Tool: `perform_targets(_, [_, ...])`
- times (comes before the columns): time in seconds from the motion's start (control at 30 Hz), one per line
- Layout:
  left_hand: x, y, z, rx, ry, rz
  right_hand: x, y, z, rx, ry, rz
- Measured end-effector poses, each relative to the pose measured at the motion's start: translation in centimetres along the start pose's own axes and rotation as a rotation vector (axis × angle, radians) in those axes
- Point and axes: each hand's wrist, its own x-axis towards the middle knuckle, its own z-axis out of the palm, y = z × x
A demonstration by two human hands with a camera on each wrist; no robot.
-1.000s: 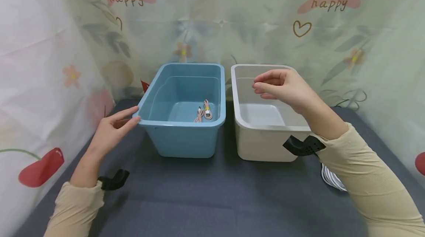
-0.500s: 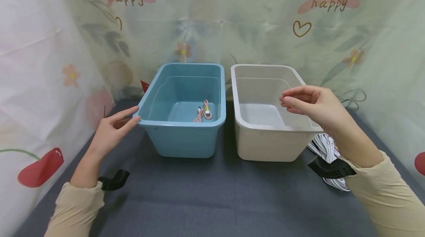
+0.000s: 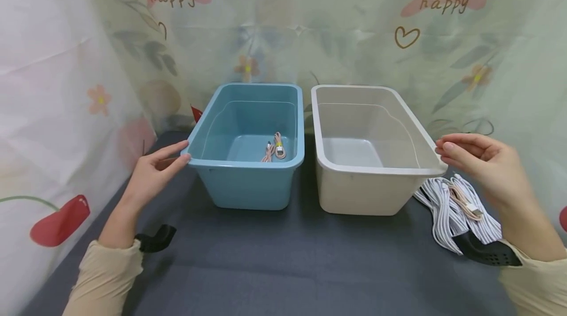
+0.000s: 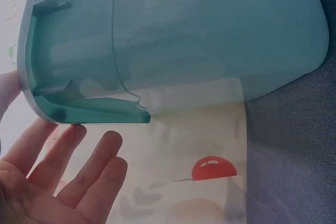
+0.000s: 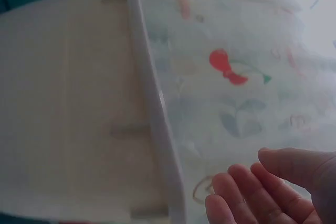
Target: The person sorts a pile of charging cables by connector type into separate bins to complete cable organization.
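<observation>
Blue bin [image 3: 248, 185], left of the cream bin [image 3: 354, 195] on the worktop [image 3: 283, 276], looks stiff, light, smooth: best taken by its lipped rim, where the left grip [image 3: 155, 168], fingers spread, touches the near-left corner. Right grip [image 3: 491, 168], loosely curved, holding nothing, hangs near a soft-looking white cable bundle [image 3: 443, 217], the cream bin crowding it.

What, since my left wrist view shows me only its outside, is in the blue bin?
Observer: The head view shows pink cables lying in the blue bin.
Operator: Thanks. Where is the right hand?
Observer: The right hand is by the cream bin; the right wrist view shows it apart from the rim.
Operator: Anything lying near there?
Observer: Yes, a striped bundle with another pink cable on top.
</observation>
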Motion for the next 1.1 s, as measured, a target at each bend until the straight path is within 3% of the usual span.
perform_targets(0.07, [0.0, 0.0, 0.0, -0.002, -0.002, -0.001, -0.3, 0.6, -1.0, 0.026, 0.038, -0.014])
perform_targets(0.33, [0.0, 0.1, 0.0, -0.003, 0.001, -0.005, -1.7, 2.9, -4.2, 0.060, 0.179, 0.081])
perform_targets(0.6, [0.1, 0.0, 0.1, -0.007, 0.004, -0.007, -3.3, 5.2, -7.1, -0.008, 0.293, 0.242])
perform_targets(0.87, [0.1, 0.0, 0.1, -0.008, 0.010, -0.005, -4.1, 7.8, -9.9, -0.310, 0.387, 0.452])
perform_targets(1.1, [0.0, 0.0, 0.1, -0.012, 0.010, -0.009, -4.7, 9.7, -12.4, -0.640, 0.313, 0.608])
